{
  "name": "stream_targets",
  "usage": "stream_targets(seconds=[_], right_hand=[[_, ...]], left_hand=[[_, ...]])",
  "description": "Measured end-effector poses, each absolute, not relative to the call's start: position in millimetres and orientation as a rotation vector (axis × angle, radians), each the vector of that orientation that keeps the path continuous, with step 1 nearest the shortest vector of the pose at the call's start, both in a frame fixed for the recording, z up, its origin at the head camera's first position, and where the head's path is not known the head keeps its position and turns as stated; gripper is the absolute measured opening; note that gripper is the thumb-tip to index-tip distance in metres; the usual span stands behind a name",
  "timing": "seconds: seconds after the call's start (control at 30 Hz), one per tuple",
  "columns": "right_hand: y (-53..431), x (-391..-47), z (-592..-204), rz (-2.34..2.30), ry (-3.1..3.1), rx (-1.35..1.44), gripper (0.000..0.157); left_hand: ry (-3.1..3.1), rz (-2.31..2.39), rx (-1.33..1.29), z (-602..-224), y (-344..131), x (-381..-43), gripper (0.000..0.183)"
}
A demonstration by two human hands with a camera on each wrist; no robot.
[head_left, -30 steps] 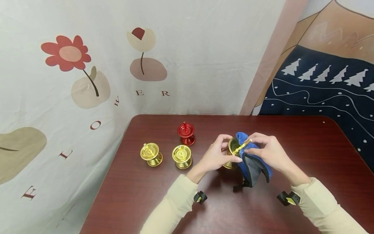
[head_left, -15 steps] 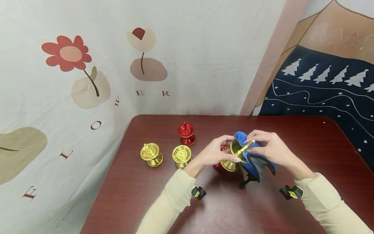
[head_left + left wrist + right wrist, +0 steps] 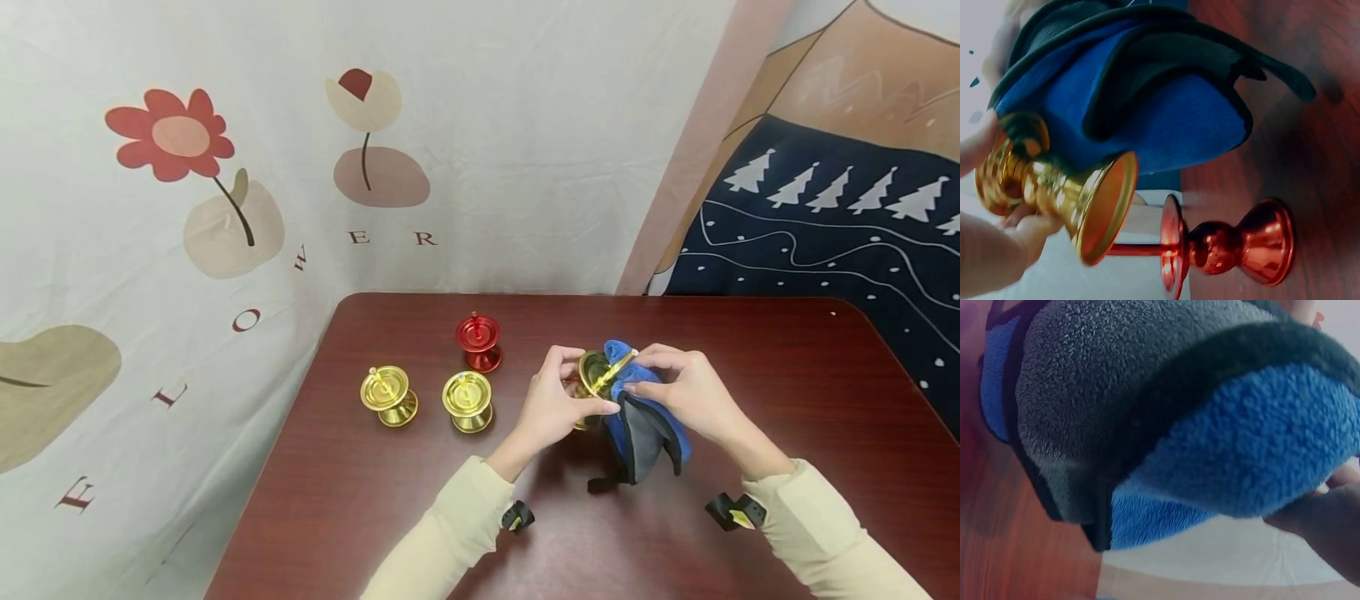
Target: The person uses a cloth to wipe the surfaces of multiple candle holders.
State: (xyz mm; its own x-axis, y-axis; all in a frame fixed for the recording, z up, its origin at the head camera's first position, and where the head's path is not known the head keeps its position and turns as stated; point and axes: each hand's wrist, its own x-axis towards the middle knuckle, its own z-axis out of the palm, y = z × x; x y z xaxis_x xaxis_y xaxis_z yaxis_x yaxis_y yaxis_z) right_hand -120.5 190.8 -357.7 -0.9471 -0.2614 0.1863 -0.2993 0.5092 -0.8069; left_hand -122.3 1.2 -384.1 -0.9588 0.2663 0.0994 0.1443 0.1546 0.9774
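Note:
My left hand (image 3: 551, 402) grips a gold candle holder (image 3: 592, 367) around its stem, tilted and raised off the table, with its spike leaning to the right. In the left wrist view, the fingers are curled round the narrow middle of this gold candle holder (image 3: 1079, 190). My right hand (image 3: 693, 392) pinches a blue and grey towel (image 3: 651, 437) with black edging against the holder's dish, beside the spike. The towel (image 3: 1260, 437) hides most of the right fingertips in the right wrist view. Below the gold holder, a red candle holder (image 3: 1216, 247) stands upright on the table, mostly hidden in the head view.
Left of my hands, two gold candle holders, one farther left (image 3: 388, 396) and one nearer (image 3: 467, 402), stand upright on the dark red table (image 3: 360, 517). Another red candle holder (image 3: 478, 342) stands behind them. A printed cloth backdrop (image 3: 525, 167) hangs beyond the table's far edge.
Both hands shift slightly right, then back left, with the gold candle holder and towel. The red holder below showed more half a second ago. The other holders stay put.

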Motion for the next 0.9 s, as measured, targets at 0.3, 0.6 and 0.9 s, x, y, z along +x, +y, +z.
stream_targets(seconds=[0.3,0.6,0.9], right_hand=[[185.3,-115.0,-350.4,1.395,-2.683,0.434,0.023],[198.3,-121.2,-346.1,1.376,-2.672,0.616,0.017],[212.8,-119.1,-335.4,1.456,-2.653,0.462,0.016]], left_hand=[[2.524,1.922,0.374,-383.2,9.3,-112.9,0.064],[2.024,1.994,0.404,-380.9,1.4,-120.8,0.052],[1.884,2.109,0.257,-380.1,-12.1,-131.8,0.044]])
